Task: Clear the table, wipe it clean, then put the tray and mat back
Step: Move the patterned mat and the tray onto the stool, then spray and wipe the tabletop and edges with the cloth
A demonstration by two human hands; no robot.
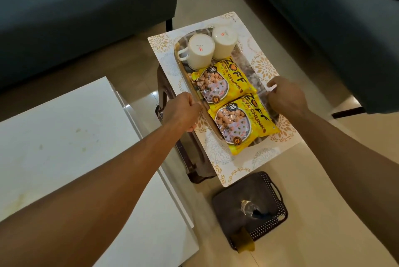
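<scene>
Wooden-rimmed, the tray (183,76) is sitting on the patterned mat (278,137) at frame centre, its long axis running from upper left to lower right. Both arms are reaching in from the bottom: the left hand (183,113) is curling its fingers around the tray's left rim, while the right hand (285,96) is gripping the right side. Two upturned mugs (200,52) and two yellow packets (224,85) are lying between the hands.
</scene>
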